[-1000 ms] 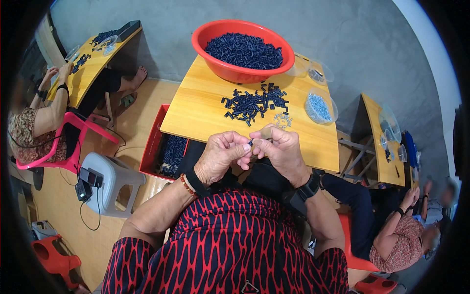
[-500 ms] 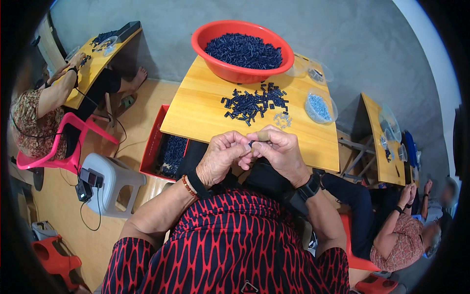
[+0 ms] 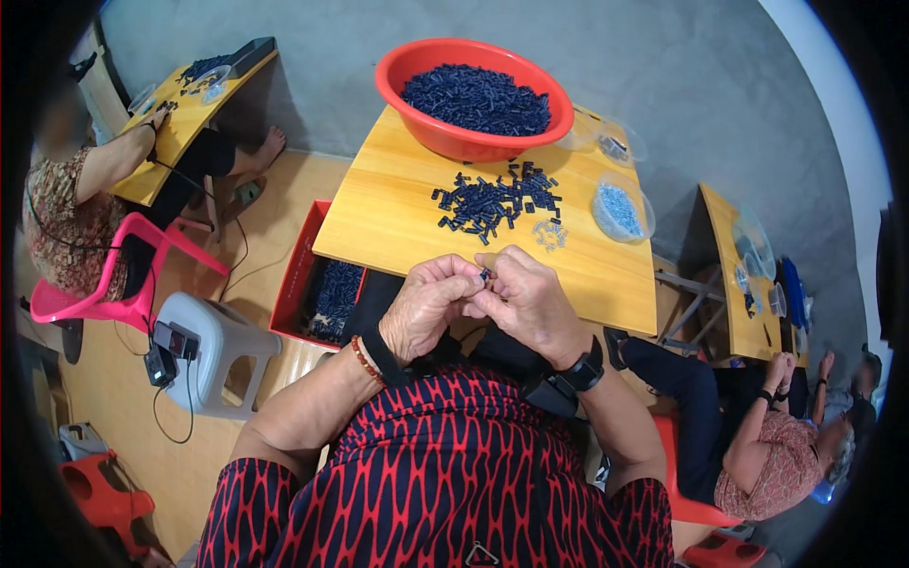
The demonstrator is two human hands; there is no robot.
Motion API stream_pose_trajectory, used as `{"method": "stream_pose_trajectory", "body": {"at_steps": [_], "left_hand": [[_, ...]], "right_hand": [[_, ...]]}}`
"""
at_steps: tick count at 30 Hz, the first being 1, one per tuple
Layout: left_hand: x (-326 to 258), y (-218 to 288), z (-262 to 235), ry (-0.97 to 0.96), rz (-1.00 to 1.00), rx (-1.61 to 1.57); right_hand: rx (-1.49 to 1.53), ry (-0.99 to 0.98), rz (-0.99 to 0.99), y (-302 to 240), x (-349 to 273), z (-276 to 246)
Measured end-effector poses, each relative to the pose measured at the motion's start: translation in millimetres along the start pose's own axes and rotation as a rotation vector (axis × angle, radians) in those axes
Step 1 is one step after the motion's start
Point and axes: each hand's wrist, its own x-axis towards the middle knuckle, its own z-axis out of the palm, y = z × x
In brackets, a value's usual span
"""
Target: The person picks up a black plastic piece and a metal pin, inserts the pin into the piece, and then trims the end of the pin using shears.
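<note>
My left hand and my right hand meet at the near edge of the wooden table. Between their pinched fingertips is a small dark piece, mostly covered by the fingers. It looks like the dark navy short tube-like pieces heaped loosely on the tabletop beyond my hands. Beside that heap lies a little group of clear small parts. A round clear tub of light-blue small parts stands at the table's right side.
At the table's back, a red basin is full of dark pieces. A red box with more sits below on the left, near a grey stool carrying chargers and cables. Other people work at a left table and a right table.
My right hand has turned and its fingers have curled in more around the small dark piece. My left hand stays nearly in place. The person at the left has shifted their arm.
</note>
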Motion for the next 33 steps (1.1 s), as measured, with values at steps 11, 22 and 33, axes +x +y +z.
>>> {"method": "stream_pose_trajectory", "body": {"at_steps": [11,22,33], "left_hand": [[-1,3,0,-0.017,-0.068,0.044],[-7,-8,13,0.149,0.222,0.451],[0,-8,5,0.087,0.139,0.38]], "right_hand": [[0.005,-0.044,0.054,-6,-2,-4],[-0.195,-0.078,-0.116,-3,-7,1],[-0.136,-0.099,-0.055,1,-5,-4]]}}
